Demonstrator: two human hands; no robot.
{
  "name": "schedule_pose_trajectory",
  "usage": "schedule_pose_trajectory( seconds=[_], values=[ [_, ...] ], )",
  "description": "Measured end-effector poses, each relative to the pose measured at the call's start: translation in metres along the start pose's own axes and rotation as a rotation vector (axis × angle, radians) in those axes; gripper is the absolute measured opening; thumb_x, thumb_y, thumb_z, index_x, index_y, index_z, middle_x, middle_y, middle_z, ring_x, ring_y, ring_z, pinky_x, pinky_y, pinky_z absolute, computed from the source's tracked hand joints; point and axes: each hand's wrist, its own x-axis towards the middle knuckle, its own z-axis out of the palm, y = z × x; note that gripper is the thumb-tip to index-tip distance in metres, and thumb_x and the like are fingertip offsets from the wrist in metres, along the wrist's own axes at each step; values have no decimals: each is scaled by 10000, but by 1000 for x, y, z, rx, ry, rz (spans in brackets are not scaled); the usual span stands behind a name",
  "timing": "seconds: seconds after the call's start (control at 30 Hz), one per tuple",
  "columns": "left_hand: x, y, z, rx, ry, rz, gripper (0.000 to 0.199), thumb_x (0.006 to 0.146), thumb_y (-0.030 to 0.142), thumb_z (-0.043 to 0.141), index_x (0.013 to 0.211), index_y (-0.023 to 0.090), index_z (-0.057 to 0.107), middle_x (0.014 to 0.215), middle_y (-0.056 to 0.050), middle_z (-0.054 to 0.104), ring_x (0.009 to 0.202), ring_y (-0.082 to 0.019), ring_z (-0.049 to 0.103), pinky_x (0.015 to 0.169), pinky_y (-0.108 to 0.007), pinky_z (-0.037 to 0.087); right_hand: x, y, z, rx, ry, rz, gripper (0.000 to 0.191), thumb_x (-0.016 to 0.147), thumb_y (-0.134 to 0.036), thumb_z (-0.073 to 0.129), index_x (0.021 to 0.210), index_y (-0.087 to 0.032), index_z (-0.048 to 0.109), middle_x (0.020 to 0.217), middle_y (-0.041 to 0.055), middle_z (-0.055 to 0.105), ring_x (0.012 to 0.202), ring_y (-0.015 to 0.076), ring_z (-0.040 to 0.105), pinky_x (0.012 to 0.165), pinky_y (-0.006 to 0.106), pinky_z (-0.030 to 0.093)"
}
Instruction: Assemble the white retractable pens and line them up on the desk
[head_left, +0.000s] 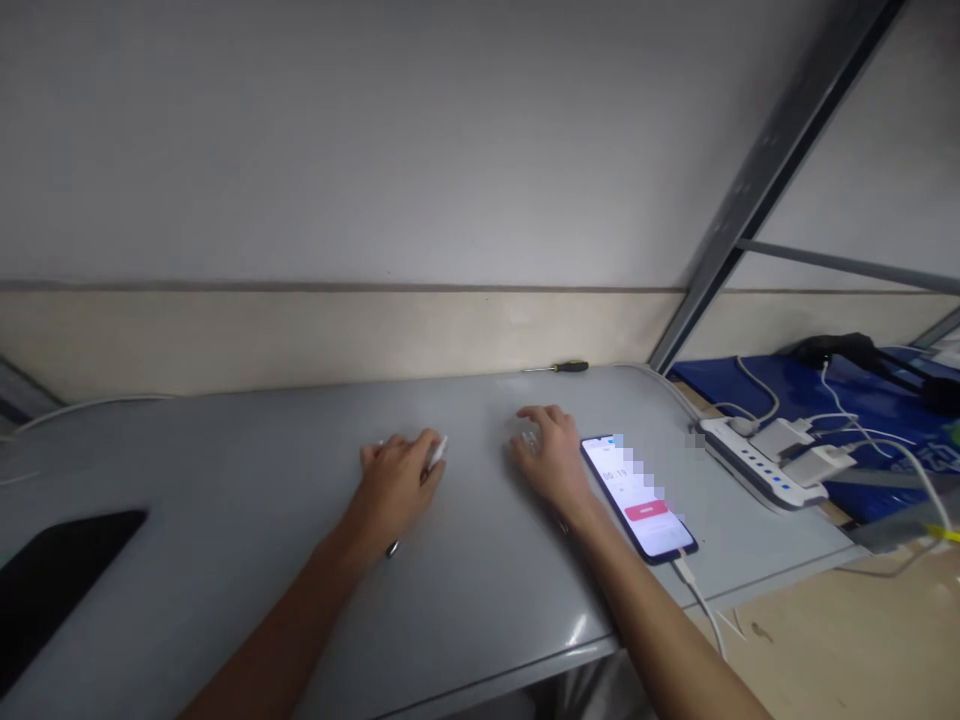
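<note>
My left hand (pixel 399 482) is low over the grey tabletop (pixel 465 610), its fingers curled round a slim white pen (pixel 438 453). The pen's white end shows by the thumb and index finger. A dark, shiny tip (pixel 392 548) shows below the wrist; the palm hides what lies between the two. To the right, my right hand (pixel 551 455) has its thumb and fingers bent but apart, slightly blurred. Something small and whitish (pixel 530 439) shows between them, too unclear to name. Beside this hand lies a phone (pixel 637 500) with its screen lit.
A screwdriver (pixel 571 366) lies along the wall. On the right is a power strip (pixel 761 465) with plugged-in chargers. A white charging cable (pixel 697 590) runs from the phone over the table's front edge. A black flat object (pixel 67 570) is at left; a metal post (pixel 720 250) rises at right.
</note>
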Motion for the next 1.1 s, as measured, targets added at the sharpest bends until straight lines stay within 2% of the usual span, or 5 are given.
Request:
schedule_pose_trajectory(
  seconds=[0.17, 0.37, 0.57, 0.8, 1.1],
  values=[
    [0, 10, 3, -343, 88, 141, 179, 896, 387, 540, 917, 221, 603, 806, 0, 666, 816, -187, 607, 821, -361, 392, -7, -16, -1, 383, -217, -315, 356, 834, -327, 638, 1181, -246, 634, 1044, 72, 650, 971, 233, 557, 883, 381, 413],
    [-1, 15, -2, -584, 94, 90, 155, 847, 355, 600, 879, 206, 627, 878, -18, 677, 816, -162, 619, 759, -302, 474, -4, -20, -3, 810, -364, -68, 268, 843, -413, 614, 950, -174, 672, 691, 0, 617, 649, 143, 552, 646, 267, 407],
    [0, 9, -3, -424, 100, 143, 160, 879, 323, 560, 913, 202, 659, 871, -30, 689, 799, -171, 626, 752, -308, 473, 1, -18, -6, 668, -171, 127, 342, 783, -485, 648, 668, -168, 594, 515, -47, 450, 499, 102, 371, 499, 247, 247],
    [3, -3, -4, -281, 207, 238, 224, 955, 327, 453, 952, 194, 633, 899, -39, 690, 866, -189, 606, 808, -337, 432, -2, -21, -12, 711, -439, 145, 466, 870, -544, 505, 604, -168, 577, 503, -37, 428, 476, 99, 323, 498, 258, 216],
    [5, -10, -3, -61, 221, 323, 303, 995, 250, 315, 984, 171, 607, 867, -59, 652, 840, -205, 536, 762, -334, 382, -1, -20, -13, 874, -491, 249, 448, 858, -527, 532, 594, -168, 587, 514, -21, 460, 465, 97, 342, 471, 244, 213]
  ],
)
